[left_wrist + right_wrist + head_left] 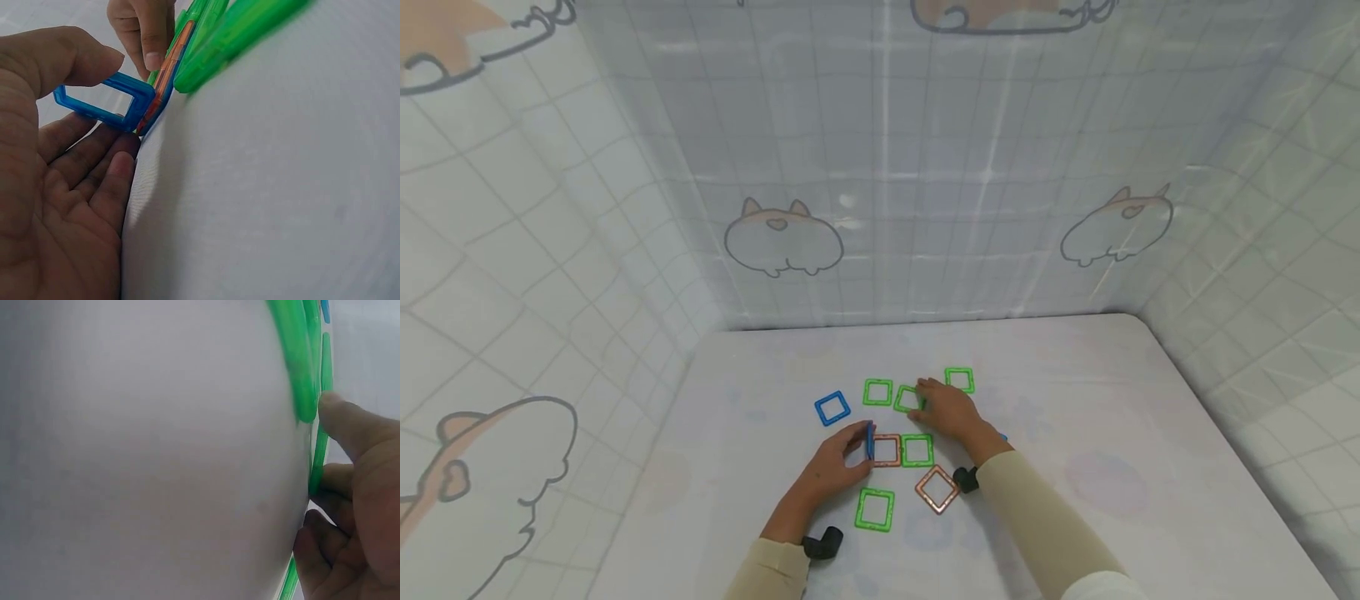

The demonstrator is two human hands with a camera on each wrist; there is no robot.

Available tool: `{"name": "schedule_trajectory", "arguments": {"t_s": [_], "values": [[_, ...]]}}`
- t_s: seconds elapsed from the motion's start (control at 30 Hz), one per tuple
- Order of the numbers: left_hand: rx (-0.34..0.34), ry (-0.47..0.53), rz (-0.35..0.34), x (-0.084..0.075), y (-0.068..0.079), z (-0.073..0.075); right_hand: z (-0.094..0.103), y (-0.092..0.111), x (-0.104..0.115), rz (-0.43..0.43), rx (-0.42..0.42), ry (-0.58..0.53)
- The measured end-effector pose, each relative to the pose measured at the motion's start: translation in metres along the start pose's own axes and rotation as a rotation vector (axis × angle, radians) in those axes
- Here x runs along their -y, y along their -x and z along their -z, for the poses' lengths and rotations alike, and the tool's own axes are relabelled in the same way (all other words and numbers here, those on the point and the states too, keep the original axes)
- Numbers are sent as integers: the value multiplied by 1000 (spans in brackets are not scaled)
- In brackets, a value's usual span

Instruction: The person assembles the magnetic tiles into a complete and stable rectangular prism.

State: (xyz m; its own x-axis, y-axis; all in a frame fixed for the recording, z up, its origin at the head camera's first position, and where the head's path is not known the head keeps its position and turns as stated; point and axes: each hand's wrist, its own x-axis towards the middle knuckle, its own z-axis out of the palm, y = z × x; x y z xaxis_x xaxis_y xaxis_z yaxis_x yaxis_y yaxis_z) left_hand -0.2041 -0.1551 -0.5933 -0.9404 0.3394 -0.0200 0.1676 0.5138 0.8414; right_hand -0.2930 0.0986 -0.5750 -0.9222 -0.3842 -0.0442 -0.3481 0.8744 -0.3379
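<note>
My left hand [833, 467] holds a blue square magnetic tile [870, 442] on edge, against the left side of a flat orange tile [887, 464]. In the left wrist view the thumb is on top of the blue tile [125, 83] and the fingers are below and behind it. A green tile [932, 451] lies against the orange one's right side. Further back, my right hand [951, 410] pinches another green tile [898, 397] between thumb and fingers, low over the table; the right wrist view shows this green tile [320, 447] edge-on.
Loose green tiles lie at the back [877, 381], back right [959, 369] and front [874, 529]. A tilted blue tile [832, 393] sits left, an orange tile [937, 511] in front. Some blue [1003, 437] shows beside the right forearm. Patterned curtains [925, 167] surround the white table [760, 358].
</note>
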Motion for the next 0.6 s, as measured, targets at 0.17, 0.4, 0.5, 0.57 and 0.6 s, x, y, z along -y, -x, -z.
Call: {"name": "schedule_trajectory", "arguments": {"t_s": [0.17,0.4,0.5,0.57,0.6], "values": [[0,1,-10,1,0,-1,-1,3,-2,31,-3,8],[-5,-6,-23,0,0,-2,-1,6,-6,51,-50,-67],[-10,-9,-20,0,1,-2,0,9,-7,34,-64,-143],[-13,-7,-12,-1,1,-2,0,10,-8,24,-76,-189],[-13,-7,-9,-2,1,-2,0,10,-9,22,-82,-204]]}}
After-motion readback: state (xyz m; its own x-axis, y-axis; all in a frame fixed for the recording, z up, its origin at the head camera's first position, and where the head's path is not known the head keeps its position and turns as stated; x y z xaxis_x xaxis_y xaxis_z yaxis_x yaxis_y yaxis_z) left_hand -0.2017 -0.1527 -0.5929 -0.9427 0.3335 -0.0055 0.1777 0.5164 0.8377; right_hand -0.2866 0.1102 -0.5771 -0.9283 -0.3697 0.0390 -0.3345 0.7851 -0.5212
